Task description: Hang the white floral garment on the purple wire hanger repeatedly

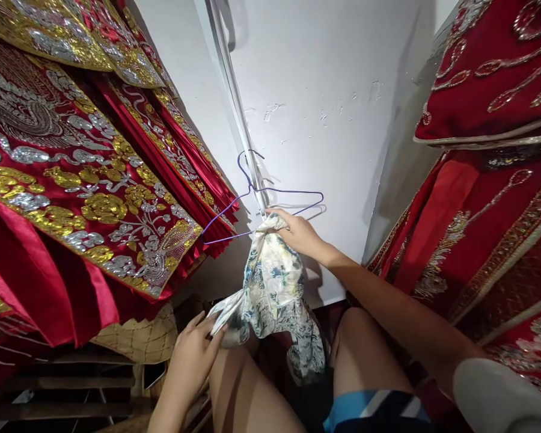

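Observation:
A white garment with a blue and green floral print (pixel 273 276) hangs down in front of my knees, its lower part loose and folded. My right hand (pixel 302 236) is closed on its upper edge, just under a purple wire hanger (pixel 293 191). Lower and to the left, my left hand (pixel 198 343) pinches a gathered white strip of the same cloth. The hanger's hook lies against a narrow white rail (pixel 234 90) on the wall. Whether the cloth loops over the hanger's lower bar is hidden by the folds and my right hand.
Red garments with gold and silver embroidery (pixel 103 207) hang close on the left. More red beaded garments (pixel 491 174) hang on the right. A white wall (pixel 324 72) with scuffed patches stands ahead. Wooden slats (pixel 67 382) and a dark phone-like object (pixel 154 374) lie low at left.

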`<control>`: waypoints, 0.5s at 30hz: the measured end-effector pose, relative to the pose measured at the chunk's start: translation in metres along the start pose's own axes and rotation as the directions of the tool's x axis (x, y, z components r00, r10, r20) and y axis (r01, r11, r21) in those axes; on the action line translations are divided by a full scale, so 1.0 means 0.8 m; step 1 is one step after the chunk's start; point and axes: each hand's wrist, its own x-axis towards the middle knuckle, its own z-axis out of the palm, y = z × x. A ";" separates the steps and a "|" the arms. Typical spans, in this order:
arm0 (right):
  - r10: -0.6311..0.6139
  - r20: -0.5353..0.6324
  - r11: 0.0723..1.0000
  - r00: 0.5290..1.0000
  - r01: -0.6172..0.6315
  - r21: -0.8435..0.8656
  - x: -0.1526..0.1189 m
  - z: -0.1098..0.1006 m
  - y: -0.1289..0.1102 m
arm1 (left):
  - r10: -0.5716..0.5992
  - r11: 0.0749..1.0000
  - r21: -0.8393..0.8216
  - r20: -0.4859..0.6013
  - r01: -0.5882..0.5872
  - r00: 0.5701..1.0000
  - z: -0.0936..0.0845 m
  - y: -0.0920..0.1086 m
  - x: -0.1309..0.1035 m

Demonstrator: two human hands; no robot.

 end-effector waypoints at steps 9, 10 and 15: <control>0.136 0.032 0.986 0.990 -0.139 0.094 -0.014 0.037 0.049 | -0.003 0.989 -0.146 -0.152 -0.020 0.988 -0.004 0.006 0.007; 0.135 0.006 0.982 0.991 -0.134 0.131 -0.019 0.032 0.047 | 0.000 0.988 -0.153 -0.161 -0.025 0.987 -0.006 0.008 0.011; 0.194 -0.122 0.952 0.973 -0.157 0.262 -0.031 -0.008 0.032 | 0.095 0.974 -0.190 -0.142 -0.121 0.985 -0.025 0.038 0.048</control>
